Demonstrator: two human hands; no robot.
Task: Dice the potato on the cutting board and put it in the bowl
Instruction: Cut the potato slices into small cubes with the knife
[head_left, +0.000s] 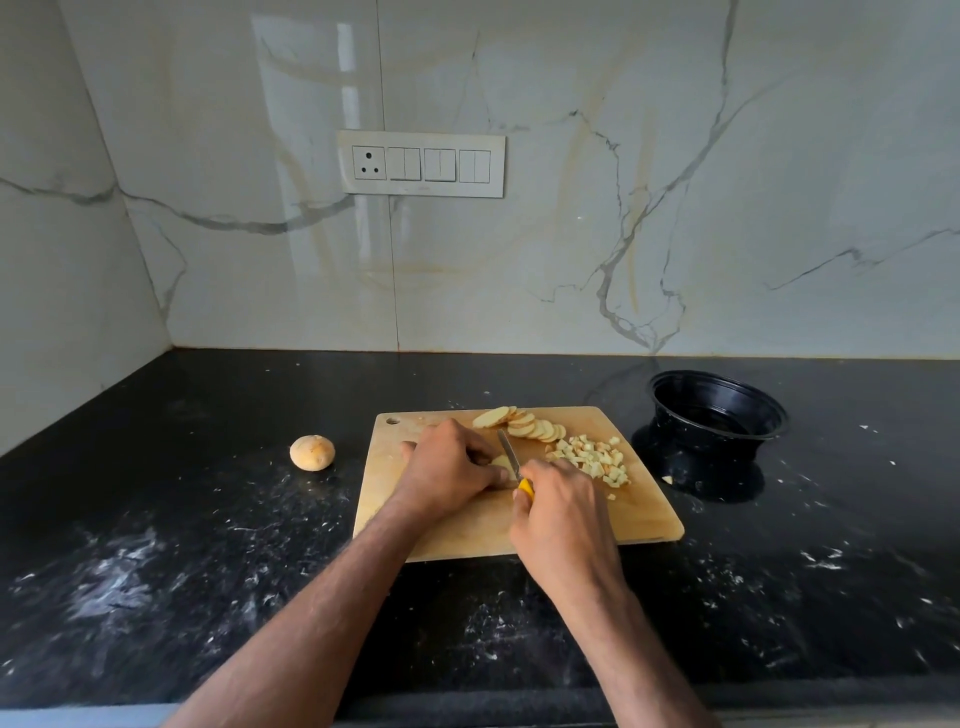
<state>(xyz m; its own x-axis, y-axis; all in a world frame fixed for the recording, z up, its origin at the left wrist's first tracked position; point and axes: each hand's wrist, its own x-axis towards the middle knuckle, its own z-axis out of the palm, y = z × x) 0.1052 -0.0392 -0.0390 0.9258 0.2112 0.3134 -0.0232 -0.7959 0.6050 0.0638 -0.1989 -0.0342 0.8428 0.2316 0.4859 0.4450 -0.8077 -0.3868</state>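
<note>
While the right hand (563, 506) grips the knife (510, 457), dice (597, 460) crowd the cutting board's (639, 519) right edge.

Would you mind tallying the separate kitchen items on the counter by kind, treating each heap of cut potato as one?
Cutting board: 1
Knife: 1
Black bowl: 1
Whole potato: 1
Row of potato slices: 1
Pile of potato dice: 1
Total: 6

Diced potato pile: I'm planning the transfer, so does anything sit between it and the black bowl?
Nothing visible does. The diced potato pile lies at the cutting board's right side, the bowl beyond it on the counter; only one stray piece lies between.
</note>
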